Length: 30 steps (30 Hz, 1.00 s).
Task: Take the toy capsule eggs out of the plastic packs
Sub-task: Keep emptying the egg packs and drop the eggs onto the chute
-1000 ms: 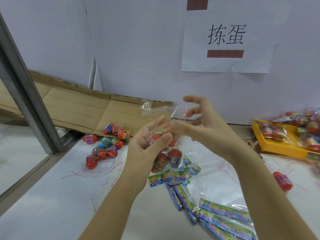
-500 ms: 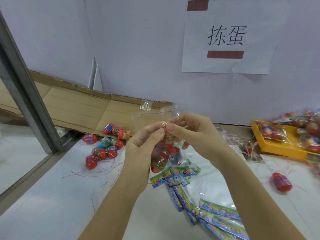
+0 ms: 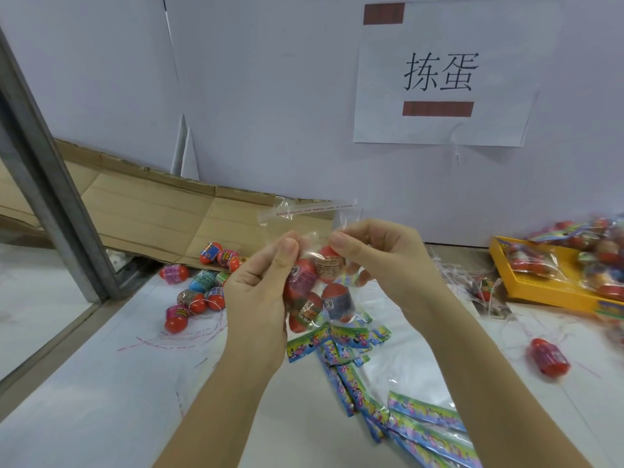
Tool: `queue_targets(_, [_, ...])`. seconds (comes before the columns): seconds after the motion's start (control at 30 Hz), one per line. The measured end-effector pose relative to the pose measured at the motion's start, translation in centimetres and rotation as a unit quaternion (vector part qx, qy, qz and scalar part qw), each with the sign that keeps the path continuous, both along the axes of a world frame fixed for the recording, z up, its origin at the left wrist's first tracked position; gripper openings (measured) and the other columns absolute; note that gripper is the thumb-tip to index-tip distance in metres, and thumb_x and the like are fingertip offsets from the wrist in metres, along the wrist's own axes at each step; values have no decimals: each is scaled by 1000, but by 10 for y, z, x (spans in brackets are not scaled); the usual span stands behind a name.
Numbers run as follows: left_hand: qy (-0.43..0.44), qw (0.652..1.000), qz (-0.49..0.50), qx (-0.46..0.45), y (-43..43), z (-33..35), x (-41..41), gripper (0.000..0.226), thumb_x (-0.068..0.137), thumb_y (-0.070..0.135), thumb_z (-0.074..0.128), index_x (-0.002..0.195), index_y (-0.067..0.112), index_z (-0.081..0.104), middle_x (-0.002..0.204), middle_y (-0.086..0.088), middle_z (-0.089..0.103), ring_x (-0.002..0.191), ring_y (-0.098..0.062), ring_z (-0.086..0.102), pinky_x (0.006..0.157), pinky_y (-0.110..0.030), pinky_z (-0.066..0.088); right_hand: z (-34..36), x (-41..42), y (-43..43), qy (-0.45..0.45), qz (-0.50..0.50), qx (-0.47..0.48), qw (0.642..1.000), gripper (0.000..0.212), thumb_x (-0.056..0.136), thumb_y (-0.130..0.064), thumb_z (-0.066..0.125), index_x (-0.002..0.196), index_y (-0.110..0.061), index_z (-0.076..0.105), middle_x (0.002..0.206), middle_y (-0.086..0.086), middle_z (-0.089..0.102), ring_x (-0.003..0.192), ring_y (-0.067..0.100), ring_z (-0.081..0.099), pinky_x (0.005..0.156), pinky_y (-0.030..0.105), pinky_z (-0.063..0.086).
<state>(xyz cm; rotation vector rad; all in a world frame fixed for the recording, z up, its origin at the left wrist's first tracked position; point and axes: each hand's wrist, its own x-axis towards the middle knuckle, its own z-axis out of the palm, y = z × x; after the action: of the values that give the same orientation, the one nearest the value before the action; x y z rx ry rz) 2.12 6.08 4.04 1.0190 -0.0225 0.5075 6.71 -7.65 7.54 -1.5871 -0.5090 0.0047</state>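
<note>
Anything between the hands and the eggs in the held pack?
Only the clear pack itself: its film wraps the eggs, while the left hand and right hand pinch it near the top, below the sealing flap.

This looks like a small sorting or packing workshop rather than a home. A printed paper sign (image 3: 439, 76) reading 拣蛋 is taped to a bare white partition (image 3: 270, 96), and flattened cardboard (image 3: 152, 214) lies against it. A yellow tray (image 3: 547, 298) is heaped with sealed packs (image 3: 530, 263). Loose capsule eggs (image 3: 199, 288) and printed header cards (image 3: 341, 339) litter the white worktop (image 3: 101, 400).
</note>
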Motion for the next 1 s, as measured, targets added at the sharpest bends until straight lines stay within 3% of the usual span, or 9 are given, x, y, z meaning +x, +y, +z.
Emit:
queue_targets(0.13, [5, 1000, -5, -8, 1, 0, 1, 18, 77, 28, 65, 78, 18, 80, 81, -3, 76, 72, -14, 73, 61, -24, 57, -3, 5, -3, 43, -17, 57, 997, 23, 55, -36, 79, 70, -19, 75, 67, 0, 71, 52, 13, 59, 54, 30, 51])
queue_targets(0.33, [3, 1000, -25, -8, 3, -1, 1, 26, 62, 39, 75, 81, 22, 80, 84, 0, 77, 62, -11, 69, 49, -24, 55, -6, 8, -6, 49, -35, 47, 997, 16, 74, -28, 72, 79, -13, 69, 65, -1, 68, 60, 12, 61, 56, 29, 53])
queue_targets(0.43, [-10, 999, -25, -39, 3, 0, 2, 26, 63, 33, 76, 84, 18, 80, 86, -2, 77, 75, -14, 73, 59, -25, 58, -6, 8, -4, 61, -40, 52, 996, 9, 88, -17, 65, 81, -12, 66, 72, 0, 68, 69, 14, 63, 56, 30, 53])
queue_targets(0.6, [-7, 998, -7, -58, 1, -3, 3, 18, 78, 23, 63, 80, 19, 80, 87, -2, 77, 82, -13, 74, 64, -22, 58, -4, 5, -2, 51, -43, 67, 996, 10, 91, -13, 63, 82, -10, 64, 68, -4, 68, 61, 9, 62, 49, 24, 53])
queue_targets(0.77, [8, 999, 37, -23, 0, -4, 3, 22, 83, 29, 60, 87, 22, 80, 94, -3, 77, 86, -15, 73, 67, -26, 61, -3, 4, -2, 51, -43, 73, 995, 10, 92, -12, 61, 82, -9, 62, 64, -7, 68, 53, 8, 60, 46, 23, 51])
queue_targets(1.0, [8, 990, 131, 48, 3, -10, 4, 19, 80, 35, 64, 84, 26, 80, 84, -1, 77, 79, -17, 74, 64, -23, 58, -3, 5, -5, 51, -43, 62, 996, 10, 93, -12, 58, 84, -9, 61, 71, -5, 71, 51, 12, 64, 45, 25, 48])
